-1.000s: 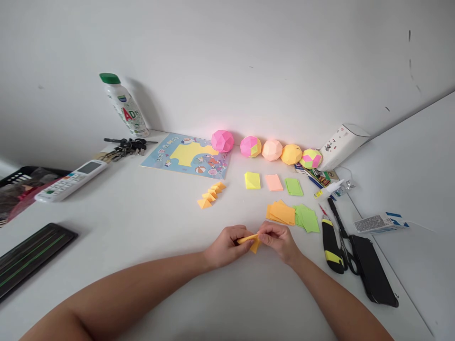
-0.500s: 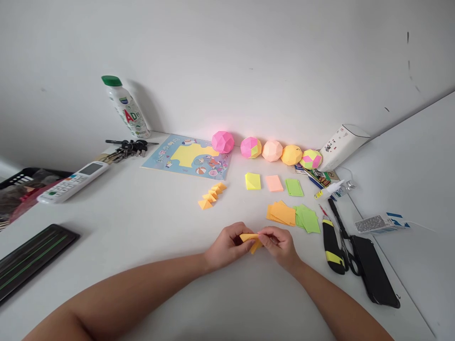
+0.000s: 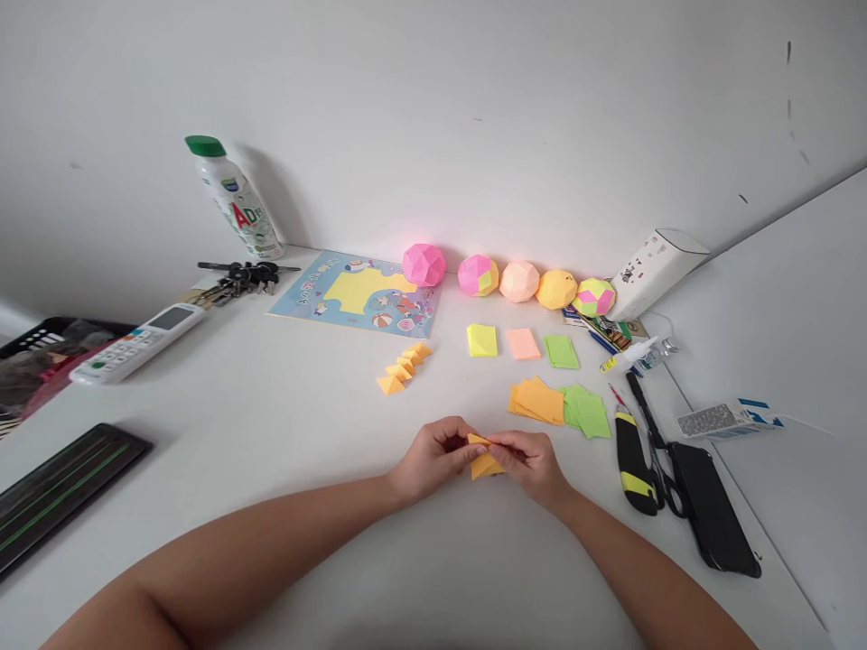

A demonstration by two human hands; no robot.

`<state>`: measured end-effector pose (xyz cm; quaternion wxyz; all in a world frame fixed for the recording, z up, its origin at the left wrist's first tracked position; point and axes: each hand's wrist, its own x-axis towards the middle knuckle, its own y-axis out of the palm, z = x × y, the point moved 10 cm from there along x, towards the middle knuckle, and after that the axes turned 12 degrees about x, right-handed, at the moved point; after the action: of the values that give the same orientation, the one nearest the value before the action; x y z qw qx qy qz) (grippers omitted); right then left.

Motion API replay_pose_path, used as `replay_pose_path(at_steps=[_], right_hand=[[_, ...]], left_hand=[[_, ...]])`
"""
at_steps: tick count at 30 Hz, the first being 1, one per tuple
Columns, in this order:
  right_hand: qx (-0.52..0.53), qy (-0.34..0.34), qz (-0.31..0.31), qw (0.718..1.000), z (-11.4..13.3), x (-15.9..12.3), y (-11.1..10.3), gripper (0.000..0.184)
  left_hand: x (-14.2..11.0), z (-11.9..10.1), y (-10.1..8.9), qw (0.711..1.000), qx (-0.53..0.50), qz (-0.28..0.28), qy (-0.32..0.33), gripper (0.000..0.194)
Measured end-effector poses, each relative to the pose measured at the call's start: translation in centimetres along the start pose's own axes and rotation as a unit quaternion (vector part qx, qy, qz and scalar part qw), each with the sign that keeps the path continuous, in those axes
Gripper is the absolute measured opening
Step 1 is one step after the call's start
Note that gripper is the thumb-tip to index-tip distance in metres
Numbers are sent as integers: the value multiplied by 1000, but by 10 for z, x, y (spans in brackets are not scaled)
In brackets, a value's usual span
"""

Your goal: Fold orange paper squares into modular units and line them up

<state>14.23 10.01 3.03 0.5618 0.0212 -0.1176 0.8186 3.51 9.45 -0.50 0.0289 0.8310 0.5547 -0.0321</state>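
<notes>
Between my two hands, low in the middle of the view, is a folded piece of orange paper [image 3: 483, 466]. My left hand [image 3: 439, 457] pinches its left side, thumb in front. On its right side my right hand [image 3: 532, 462] pinches it too, and the fingertips nearly meet. The fingers cover part of the paper. Beyond my left hand lies a row of small folded orange paper pieces [image 3: 405, 368]. Fanned orange sheets [image 3: 538, 402] and green sheets [image 3: 586, 412] lie beyond my right hand.
Paper balls, such as a pink one [image 3: 424, 265], line the wall behind yellow [image 3: 482, 341], peach [image 3: 523, 344] and green [image 3: 562, 352] stacks. A box cutter [image 3: 634, 465], scissors [image 3: 656, 451] and a phone [image 3: 716, 510] lie right. A bottle [image 3: 237, 203] and remote [image 3: 139, 343] are left.
The orange paper has been turned between my fingers, so more of its lower face shows. Both hands stay close together. The whole view has shifted slightly.
</notes>
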Motion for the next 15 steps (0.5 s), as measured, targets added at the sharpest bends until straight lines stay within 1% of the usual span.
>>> replay_pose_path(at_steps=[5, 11, 15], right_hand=[[66, 50, 11, 996, -13, -2, 3, 21], [80, 52, 18, 995, -13, -2, 5, 19], [78, 58, 22, 995, -12, -2, 5, 18]], left_hand=[[0, 1, -1, 1000, -14, -4, -15, 25], [0, -1, -1, 999, -26, -6, -22, 27], [0, 2, -2, 999, -38, -10, -28, 25]])
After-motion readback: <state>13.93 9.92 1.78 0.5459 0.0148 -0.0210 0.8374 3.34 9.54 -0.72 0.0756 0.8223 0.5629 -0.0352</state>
